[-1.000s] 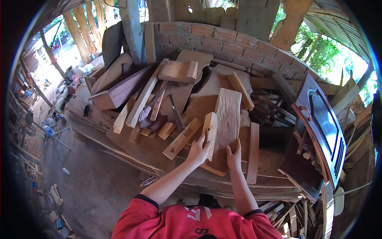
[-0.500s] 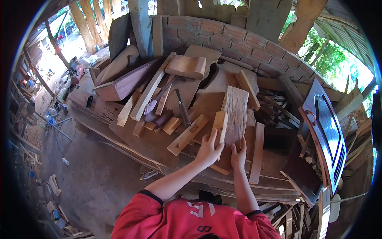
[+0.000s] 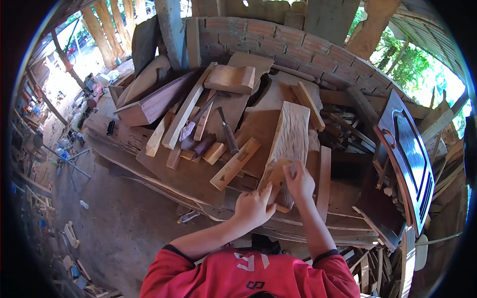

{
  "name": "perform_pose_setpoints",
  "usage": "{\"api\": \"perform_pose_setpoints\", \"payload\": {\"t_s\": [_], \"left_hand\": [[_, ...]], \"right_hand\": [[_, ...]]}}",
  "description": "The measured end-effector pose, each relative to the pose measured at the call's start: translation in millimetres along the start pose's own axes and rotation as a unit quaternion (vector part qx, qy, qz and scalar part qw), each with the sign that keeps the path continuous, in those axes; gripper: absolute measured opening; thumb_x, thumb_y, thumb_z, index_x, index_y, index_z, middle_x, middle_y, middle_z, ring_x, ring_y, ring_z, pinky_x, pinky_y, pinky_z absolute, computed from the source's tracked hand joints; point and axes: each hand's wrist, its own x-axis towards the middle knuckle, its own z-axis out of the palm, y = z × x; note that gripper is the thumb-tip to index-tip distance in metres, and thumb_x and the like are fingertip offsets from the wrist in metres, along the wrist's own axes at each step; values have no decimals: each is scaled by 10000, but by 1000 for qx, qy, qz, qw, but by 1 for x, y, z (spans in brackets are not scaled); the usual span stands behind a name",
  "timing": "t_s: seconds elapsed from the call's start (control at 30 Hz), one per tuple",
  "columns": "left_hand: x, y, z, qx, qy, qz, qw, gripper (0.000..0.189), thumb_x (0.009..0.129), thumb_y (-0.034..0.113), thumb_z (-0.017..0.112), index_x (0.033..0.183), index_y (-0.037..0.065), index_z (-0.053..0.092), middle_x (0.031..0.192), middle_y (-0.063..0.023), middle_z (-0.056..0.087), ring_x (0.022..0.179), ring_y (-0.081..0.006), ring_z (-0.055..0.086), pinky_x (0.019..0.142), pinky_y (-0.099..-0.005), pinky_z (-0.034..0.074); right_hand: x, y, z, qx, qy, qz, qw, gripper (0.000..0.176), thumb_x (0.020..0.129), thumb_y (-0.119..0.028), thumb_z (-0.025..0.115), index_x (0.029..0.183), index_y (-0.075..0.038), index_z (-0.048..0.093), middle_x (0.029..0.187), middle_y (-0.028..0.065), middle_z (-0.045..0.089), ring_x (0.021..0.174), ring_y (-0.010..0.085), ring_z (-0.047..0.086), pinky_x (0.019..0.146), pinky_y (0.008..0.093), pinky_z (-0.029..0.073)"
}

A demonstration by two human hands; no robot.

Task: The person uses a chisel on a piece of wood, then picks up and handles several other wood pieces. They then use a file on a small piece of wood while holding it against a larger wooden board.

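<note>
A short wooden block (image 3: 276, 174) is held tilted between my two hands, over the near part of a wide, rough-grained board (image 3: 290, 130). My left hand (image 3: 252, 206) is closed on the block's lower left end. My right hand (image 3: 300, 183) pinches its upper right end; some fingertips are hidden. Left of the board lies a mortised wood piece (image 3: 235, 164) with a slot cut in it. Beyond that rests a chisel (image 3: 229, 135) with a dark handle. A narrow wood strip (image 3: 323, 181) lies to the right of my right hand.
Several offcuts and long battens (image 3: 190, 107) cover the left of the workbench (image 3: 184, 181), near a curved wood block (image 3: 230, 79). A brick wall (image 3: 288, 42) stands behind. A dark glossy panel (image 3: 408, 159) leans at the right, with scrap wood below.
The block has turned from standing nearly lengthwise to a slant and come nearer to me. My right hand has moved up from the board's edge onto the block; my left hand has shifted down and left.
</note>
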Motion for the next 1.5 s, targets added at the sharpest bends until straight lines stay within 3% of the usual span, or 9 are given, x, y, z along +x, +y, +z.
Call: {"api": "perform_pose_setpoints", "payload": {"t_s": [0.03,0.5,0.6,0.63,0.73,0.83,1.03,1.27,1.5], "left_hand": [[-2,-3,6,49,80,38,995,632,747,388,595,1256,36,468,652,-106,587,461,-246,546,501,-368,453],[190,0,21,36,-80,-27,996,740,720,364,639,1298,-9,369,729,-168,612,655,-305,633,558,-396,522],[314,-25,47,39,44,-12,998,298,706,290,652,793,5,627,736,-156,630,717,-278,645,613,-395,527],[359,-35,49,56,-12,-26,998,243,695,246,629,746,9,632,728,-164,634,739,-270,650,632,-386,530],[408,-35,38,88,-21,-45,995,244,661,237,640,802,40,661,831,-121,657,794,-249,649,673,-364,522],[374,-16,27,71,65,-31,995,217,677,205,593,761,12,644,817,-190,642,770,-312,646,671,-399,527],[180,3,11,120,-14,-63,991,645,712,370,621,1218,7,456,837,-177,604,770,-284,623,604,-392,522],[0,29,-1,62,-30,-78,995,701,700,332,578,1304,29,391,728,-175,592,646,-311,613,519,-404,512],[-7,29,-4,21,-58,-79,995,818,698,378,601,1368,39,277,719,-179,598,629,-336,609,533,-426,506]], "right_hand": [[4,-11,-3,-20,-69,26,997,485,833,-449,532,1149,-82,494,836,200,617,748,362,615,624,438,493],[185,38,52,0,-253,58,966,452,905,-447,369,1267,-177,388,931,231,620,889,406,588,756,502,450],[307,81,117,29,-171,-3,985,437,901,-407,380,1217,-115,456,1027,246,591,954,390,573,793,496,449],[378,150,210,-6,-158,-69,985,428,910,-394,331,1192,-94,449,1077,246,579,1025,381,554,888,434,428],[387,89,115,-3,-210,63,976,493,902,-437,314,1206,-81,467,1101,246,572,1041,370,552,892,432,431],[365,68,100,27,-112,113,987,603,844,-564,380,1191,-80,478,1057,231,597,1013,365,569,880,431,436],[192,26,59,11,-176,17,984,592,812,-586,465,1121,-82,503,950,240,622,934,380,595,810,449,458],[16,-25,9,27,-195,28,980,488,799,-533,537,1072,-129,528,759,191,643,771,383,622,683,463,482],[8,-31,5,47,-182,34,982,483,790,-536,547,1048,-128,539,752,194,639,752,377,623,669,461,478]]}}
